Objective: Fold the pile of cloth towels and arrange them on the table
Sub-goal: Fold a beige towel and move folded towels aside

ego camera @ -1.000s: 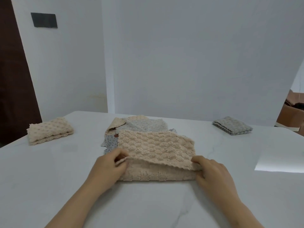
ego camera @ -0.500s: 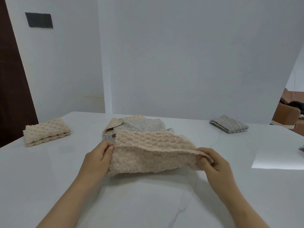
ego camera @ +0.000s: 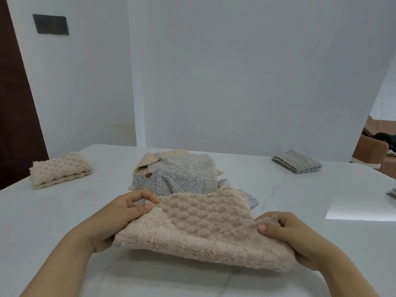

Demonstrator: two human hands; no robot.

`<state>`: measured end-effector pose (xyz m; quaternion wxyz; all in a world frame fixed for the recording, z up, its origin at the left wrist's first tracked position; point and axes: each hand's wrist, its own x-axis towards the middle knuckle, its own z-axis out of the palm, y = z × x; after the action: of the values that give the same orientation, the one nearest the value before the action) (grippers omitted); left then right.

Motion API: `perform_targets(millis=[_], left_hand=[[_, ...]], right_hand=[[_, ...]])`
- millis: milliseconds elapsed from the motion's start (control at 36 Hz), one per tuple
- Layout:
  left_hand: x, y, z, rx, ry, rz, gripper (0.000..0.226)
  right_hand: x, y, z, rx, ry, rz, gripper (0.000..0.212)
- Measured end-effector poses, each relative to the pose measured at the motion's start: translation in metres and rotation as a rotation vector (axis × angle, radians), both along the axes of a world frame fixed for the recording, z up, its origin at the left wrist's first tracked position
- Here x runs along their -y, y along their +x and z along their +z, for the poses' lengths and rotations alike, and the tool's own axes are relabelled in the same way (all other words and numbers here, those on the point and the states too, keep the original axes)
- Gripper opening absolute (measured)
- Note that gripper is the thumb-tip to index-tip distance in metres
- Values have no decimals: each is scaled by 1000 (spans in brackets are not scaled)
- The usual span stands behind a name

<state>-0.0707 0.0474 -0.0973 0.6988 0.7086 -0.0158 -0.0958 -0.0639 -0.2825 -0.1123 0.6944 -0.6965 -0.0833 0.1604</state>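
Note:
A beige bubble-textured towel (ego camera: 205,228), folded once, hangs just above the white table (ego camera: 64,221) in front of me. My left hand (ego camera: 126,213) pinches its left end between thumb and fingers. My right hand (ego camera: 287,232) grips its right end with the thumb on top. Behind it lies the pile of unfolded towels (ego camera: 177,174), grey dotted ones with a beige one underneath. A folded beige towel (ego camera: 61,172) sits at the far left and a folded grey towel (ego camera: 296,161) at the far right.
White walls stand right behind the table's far edge. A corner of another grey cloth (ego camera: 392,195) shows at the right edge of the table. A brown box (ego camera: 370,151) stands beyond the table at the right.
Both hands have lifted the beige towel off the pile and drawn it toward me, off the table. The grey towels beneath it have come into view.

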Motion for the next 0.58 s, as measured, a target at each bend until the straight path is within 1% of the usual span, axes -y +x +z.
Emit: perform_targets(millis=[28, 83, 111, 139, 194, 306, 361, 444, 528, 583], left_hand=[[0, 0, 0, 4, 5, 7, 23], [-1, 3, -3, 38, 49, 58, 34], [-1, 5, -5, 69, 94, 96, 37], [-1, 7, -7, 107, 145, 140, 38], [-1, 11, -10, 193, 205, 233, 37], [5, 17, -10, 350, 141, 398, 30], [12, 20, -13, 373, 113, 468, 29], [16, 29, -24, 379, 131, 539, 27], [15, 37, -36, 413, 210, 585, 25], [15, 41, -42, 404, 270, 610, 22]], right_hand=[[0, 0, -1, -5, -18, -11, 52], [-3, 0, -1, 16, -48, -62, 26], [-5, 1, -2, 54, -55, -124, 12], [-6, 2, -2, 106, -57, -206, 5], [-8, 5, -3, 220, -38, -352, 14], [-14, 14, -1, 392, 9, -517, 17], [-20, 23, -3, 461, -25, -577, 18], [-30, 35, -11, 531, -79, -648, 18], [-37, 44, -23, 572, -167, -731, 21], [-39, 48, -29, 576, -250, -746, 20]])
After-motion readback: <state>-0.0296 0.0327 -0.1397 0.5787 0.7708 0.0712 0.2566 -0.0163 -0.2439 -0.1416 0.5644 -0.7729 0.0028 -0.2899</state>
